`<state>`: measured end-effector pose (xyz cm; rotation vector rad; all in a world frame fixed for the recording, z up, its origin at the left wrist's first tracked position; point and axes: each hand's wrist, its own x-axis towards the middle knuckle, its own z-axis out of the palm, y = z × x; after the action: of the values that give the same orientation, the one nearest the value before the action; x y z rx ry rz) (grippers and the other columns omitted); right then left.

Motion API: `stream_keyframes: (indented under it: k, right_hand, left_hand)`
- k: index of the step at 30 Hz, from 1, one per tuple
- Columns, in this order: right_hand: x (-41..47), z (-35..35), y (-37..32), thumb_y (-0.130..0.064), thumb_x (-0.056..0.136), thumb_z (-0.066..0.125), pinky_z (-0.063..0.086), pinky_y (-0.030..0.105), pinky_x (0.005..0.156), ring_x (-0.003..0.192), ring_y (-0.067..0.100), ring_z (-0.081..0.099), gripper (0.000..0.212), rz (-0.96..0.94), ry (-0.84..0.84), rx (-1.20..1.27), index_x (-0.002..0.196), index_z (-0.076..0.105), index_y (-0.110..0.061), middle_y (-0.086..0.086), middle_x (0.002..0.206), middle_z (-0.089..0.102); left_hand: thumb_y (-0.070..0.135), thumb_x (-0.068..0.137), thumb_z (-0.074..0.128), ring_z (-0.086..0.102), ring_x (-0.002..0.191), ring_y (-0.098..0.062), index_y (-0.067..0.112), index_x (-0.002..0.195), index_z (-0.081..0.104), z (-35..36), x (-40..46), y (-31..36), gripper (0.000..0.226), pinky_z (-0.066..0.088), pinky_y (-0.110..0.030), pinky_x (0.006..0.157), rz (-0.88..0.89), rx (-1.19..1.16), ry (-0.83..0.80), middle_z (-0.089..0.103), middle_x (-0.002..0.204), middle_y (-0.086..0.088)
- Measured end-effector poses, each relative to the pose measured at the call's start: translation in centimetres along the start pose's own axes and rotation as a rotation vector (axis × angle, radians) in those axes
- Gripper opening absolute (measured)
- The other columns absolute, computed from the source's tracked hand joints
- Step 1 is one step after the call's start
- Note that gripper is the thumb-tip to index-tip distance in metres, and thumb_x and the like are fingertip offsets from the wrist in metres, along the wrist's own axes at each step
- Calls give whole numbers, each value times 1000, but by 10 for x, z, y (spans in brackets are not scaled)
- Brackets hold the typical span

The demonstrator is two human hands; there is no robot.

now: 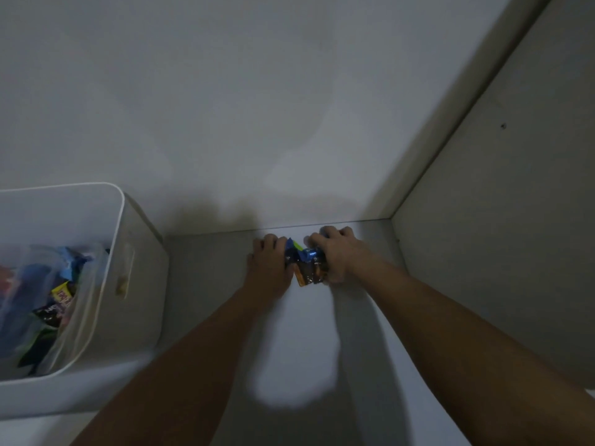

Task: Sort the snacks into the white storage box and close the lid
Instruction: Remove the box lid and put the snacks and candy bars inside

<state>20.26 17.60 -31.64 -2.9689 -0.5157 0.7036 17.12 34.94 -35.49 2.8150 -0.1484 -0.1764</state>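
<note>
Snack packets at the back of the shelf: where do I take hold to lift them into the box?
Grip the snack packets by their two outer ends, squeezing inward from left and right as the left hand and right hand do. It is a loose bunch against the back wall; a one-sided grip would likely spill it.

A single wide-angle view is given, taken from head height and aimed forward and steeply down into the back right corner of a pale grey shelf surface [206, 284]. Both forearms are seen reaching away from the lens toward the back edge. The left edge of the frame is filled by a white plastic storage box [128, 284], seen from above. Edges are bent by the lens.
</note>
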Motion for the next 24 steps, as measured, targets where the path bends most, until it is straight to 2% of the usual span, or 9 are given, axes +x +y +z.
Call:
stream_keyframes:
  k: [4,7,9,11,14,16,18,21,24]
  right_hand:
    - [-14,4,-7,-43,72,73,46,41,87,116,32,43,72,-21,71,-25,131,35,-30,8,130,42]
    - [-26,12,-13,-34,73,71,44,36,83,109,30,50,59,8,78,52,123,40,-25,7,122,48]
    - [-34,16,-16,-29,75,67,45,37,83,109,30,51,55,27,93,96,123,41,-26,7,121,49]
    - [-39,19,-18,-28,77,66,46,40,84,111,31,49,62,34,100,108,132,38,-29,8,125,44]
    - [-42,20,-22,-34,78,66,47,43,87,116,33,44,76,37,60,68,143,26,-38,9,134,35]
    - [-42,21,-25,-38,79,65,47,43,88,118,33,42,74,37,40,25,143,26,-40,10,137,32]
    - [-41,23,-27,-36,81,65,48,44,89,119,33,42,71,36,43,9,143,30,-37,11,138,32]
    - [-42,26,-29,-35,79,67,50,42,87,115,32,43,70,28,55,12,140,33,-33,11,134,34]
    - [-43,26,-32,-34,79,68,49,39,86,113,29,44,66,27,53,15,136,35,-28,10,131,38]
  left_hand:
    - [23,67,74,56,86,-31,8,124,48,5,-9,-9,64,54,-32,51,73,114,61,56,97,-13]
    - [26,70,58,50,87,-26,9,125,50,9,-24,-16,58,50,-28,45,95,145,152,57,94,-11]
    - [27,72,58,51,87,-26,11,124,48,9,-32,-19,56,50,-29,45,112,131,182,58,94,-11]
    - [28,72,63,58,85,-29,14,124,43,6,-37,-19,57,52,-31,47,123,112,169,59,95,-10]
    - [33,77,40,61,83,-29,20,122,42,-4,-46,-21,47,53,-35,55,97,95,175,62,96,-5]
    - [31,75,36,61,87,-31,23,122,46,-6,-53,-27,48,52,-39,63,120,46,176,64,101,-4]
    - [32,74,39,59,98,-34,25,123,52,-3,-61,-37,52,51,-47,76,162,-6,167,63,112,-6]
    - [57,74,49,44,117,-34,25,128,54,9,-75,-52,63,41,-56,96,207,77,125,55,131,-11]
    - [57,76,49,47,116,-35,24,127,53,15,-88,-55,60,42,-53,94,226,203,128,54,133,-12]
